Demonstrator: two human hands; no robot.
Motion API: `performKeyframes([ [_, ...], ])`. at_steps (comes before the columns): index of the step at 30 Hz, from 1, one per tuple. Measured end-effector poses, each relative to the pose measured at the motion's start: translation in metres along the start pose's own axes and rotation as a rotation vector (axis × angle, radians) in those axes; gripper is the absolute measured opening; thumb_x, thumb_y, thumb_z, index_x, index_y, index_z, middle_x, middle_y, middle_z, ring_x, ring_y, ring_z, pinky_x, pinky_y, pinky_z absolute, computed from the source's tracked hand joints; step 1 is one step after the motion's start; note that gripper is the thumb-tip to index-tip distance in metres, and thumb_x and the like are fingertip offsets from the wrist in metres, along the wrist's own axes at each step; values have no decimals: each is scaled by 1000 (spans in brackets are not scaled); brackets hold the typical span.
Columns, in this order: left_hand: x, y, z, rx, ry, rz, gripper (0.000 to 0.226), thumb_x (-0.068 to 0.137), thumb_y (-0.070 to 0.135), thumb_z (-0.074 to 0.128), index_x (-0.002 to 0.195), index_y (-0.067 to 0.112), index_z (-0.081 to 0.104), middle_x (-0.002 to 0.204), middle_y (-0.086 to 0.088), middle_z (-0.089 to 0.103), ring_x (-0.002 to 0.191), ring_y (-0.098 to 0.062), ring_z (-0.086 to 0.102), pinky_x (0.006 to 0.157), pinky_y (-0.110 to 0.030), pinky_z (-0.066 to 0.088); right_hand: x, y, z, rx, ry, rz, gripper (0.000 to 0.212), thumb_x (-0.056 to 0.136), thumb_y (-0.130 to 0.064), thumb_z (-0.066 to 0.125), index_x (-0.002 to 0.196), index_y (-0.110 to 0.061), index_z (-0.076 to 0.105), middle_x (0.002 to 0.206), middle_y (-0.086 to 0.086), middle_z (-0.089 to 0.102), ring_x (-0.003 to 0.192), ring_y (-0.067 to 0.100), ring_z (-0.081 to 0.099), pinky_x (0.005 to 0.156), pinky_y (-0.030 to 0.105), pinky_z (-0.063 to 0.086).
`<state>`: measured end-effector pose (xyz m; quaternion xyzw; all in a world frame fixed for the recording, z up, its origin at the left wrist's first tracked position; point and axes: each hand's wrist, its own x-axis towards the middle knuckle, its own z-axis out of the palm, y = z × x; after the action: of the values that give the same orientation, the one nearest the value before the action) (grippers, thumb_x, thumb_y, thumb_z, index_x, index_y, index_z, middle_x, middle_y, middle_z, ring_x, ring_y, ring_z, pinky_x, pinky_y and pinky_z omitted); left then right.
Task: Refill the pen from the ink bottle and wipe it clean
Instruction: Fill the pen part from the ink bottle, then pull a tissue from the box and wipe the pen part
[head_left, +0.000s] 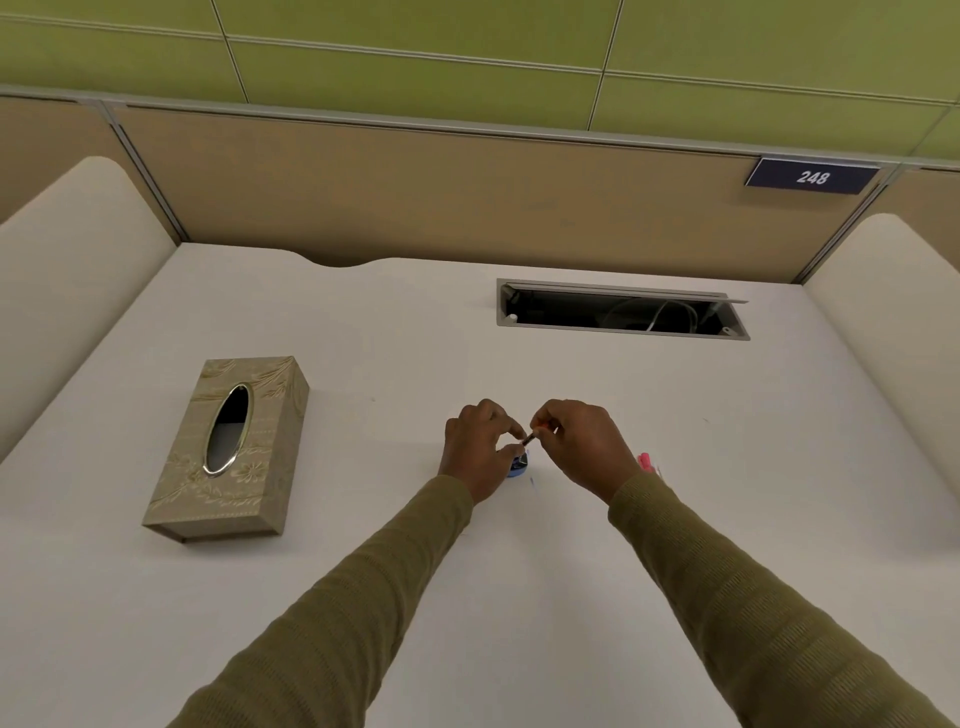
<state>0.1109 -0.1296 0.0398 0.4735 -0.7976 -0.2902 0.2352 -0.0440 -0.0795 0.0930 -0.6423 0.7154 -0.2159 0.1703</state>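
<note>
While the pen is being brought to the ink for filling, the white counter (363, 597) carries the whole arrangement. A patterned tissue box (228, 447) lies well apart to the left, at hand for the wiping step, which is not yet begun. The left grip (480, 449) is curled around the small blue ink bottle (518, 470), which stands on the counter just under its thumb and forefinger. The right grip (579, 441) pinches the dark pen (529, 439) at its upper end. The pen is held tilted, its lower end directed down and left towards the bottle mouth. Whether the tip is immersed cannot be told, since it is hidden by the fingers. The step is judged best done with the bottle pressed firmly to the counter so that it cannot tip. The pen is best lowered cleanly into the mouth without scraping the rim, and the filler worked slowly so that ink rather than air is drawn. Relative to the right grip, the pen projects from the fingertips towards the left grip, and the bottle lies just below that junction. A pink object (645, 461), possibly a pen part, is seen just beside the right wrist.
</note>
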Motion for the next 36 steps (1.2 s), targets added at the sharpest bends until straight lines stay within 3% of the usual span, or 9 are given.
performKeyframes([
  [4, -6, -2, -10, 17, 16, 30, 28, 86, 21, 67, 113, 27, 65, 106, 8, 52, 92, -10, 43, 87, -26, 25, -9, 9, 1, 78, 56, 95, 9, 92, -14, 66, 93, -17, 74, 79, -10, 66, 72, 7, 58, 70, 19, 43],
  [8, -14, -16, -32, 24, 111, 23, 24, 85, 22, 66, 109, 27, 66, 101, 7, 55, 83, -11, 45, 84, -31, 30, -18, 13, 3, 220, 120, 232, 11, 92, -14, 65, 90, -16, 75, 79, -7, 72, 75, 9, 64, 66, 8, 41],
  [14, -46, -58, -76, 86, 281, -73, 16, 85, 28, 69, 100, 25, 69, 99, 6, 59, 87, -17, 56, 80, -34, 36, -29, 19, 1, 427, 141, 396, 15, 92, -17, 61, 92, -19, 76, 87, -3, 76, 83, 16, 69, 81, 35, 58],
  [19, -67, -93, -115, 249, 459, -145, 18, 78, 24, 75, 94, 19, 71, 93, -1, 62, 80, -25, 59, 73, -38, 43, -32, 22, 6, 496, 164, 443, 14, 92, -16, 61, 90, -19, 75, 85, -2, 76, 80, 16, 69, 83, 42, 60],
  [23, -75, -115, -139, 414, 517, -264, 28, 77, 25, 77, 101, 11, 70, 106, -13, 63, 103, -37, 57, 83, -47, 43, -34, 25, 8, 482, 171, 450, 15, 92, -20, 61, 85, -22, 75, 83, -1, 75, 81, 19, 70, 83, 45, 59],
  [30, -70, -133, -162, 659, 280, -563, 55, 82, 45, 66, 120, 7, 56, 121, -19, 55, 111, -39, 48, 93, -48, 34, -35, 22, 12, 472, 176, 443, 14, 93, -21, 61, 87, -24, 74, 84, -3, 75, 84, 20, 70, 84, 44, 58],
  [36, -68, -144, -162, 635, 212, -566, 45, 84, 27, 65, 122, 9, 51, 121, -17, 56, 114, -36, 50, 95, -46, 34, -36, 15, 11, 490, 182, 427, 13, 96, -17, 60, 95, -16, 73, 88, 2, 75, 87, 25, 70, 85, 44, 56],
])
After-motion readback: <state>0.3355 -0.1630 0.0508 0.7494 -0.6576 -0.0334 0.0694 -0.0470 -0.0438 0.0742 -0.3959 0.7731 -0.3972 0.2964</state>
